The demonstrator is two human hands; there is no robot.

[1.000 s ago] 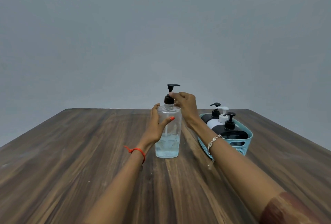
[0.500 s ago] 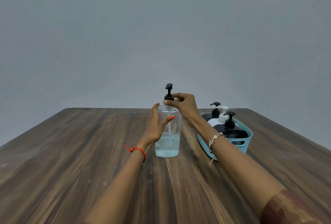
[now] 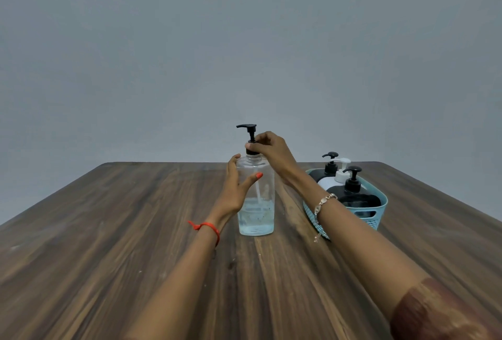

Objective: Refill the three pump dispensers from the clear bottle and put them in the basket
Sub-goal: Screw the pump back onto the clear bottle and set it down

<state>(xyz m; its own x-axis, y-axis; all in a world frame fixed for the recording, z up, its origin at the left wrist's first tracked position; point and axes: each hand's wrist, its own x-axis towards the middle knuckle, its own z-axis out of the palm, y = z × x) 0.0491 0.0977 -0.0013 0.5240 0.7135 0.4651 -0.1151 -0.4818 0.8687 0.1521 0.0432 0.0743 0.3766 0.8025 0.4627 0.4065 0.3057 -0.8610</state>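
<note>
The left grip (image 3: 233, 190) wraps round the clear bottle (image 3: 259, 214) standing on the counter (image 3: 108, 231). The right grip (image 3: 273, 151) pinches its black pump collar (image 3: 254, 153), near the blue basket (image 3: 381, 205) holding three pump dispensers (image 3: 351, 185).

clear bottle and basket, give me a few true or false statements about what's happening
The clear bottle stands upright on the table. True.
Three dispensers sit in the basket. True.
The right hand grips the basket. False: it pinches the bottle's pump at its collar.
The left hand lies flat on the table. False: it holds the bottle's side.
The bottle is full. False: liquid fills only its lower part.
</note>
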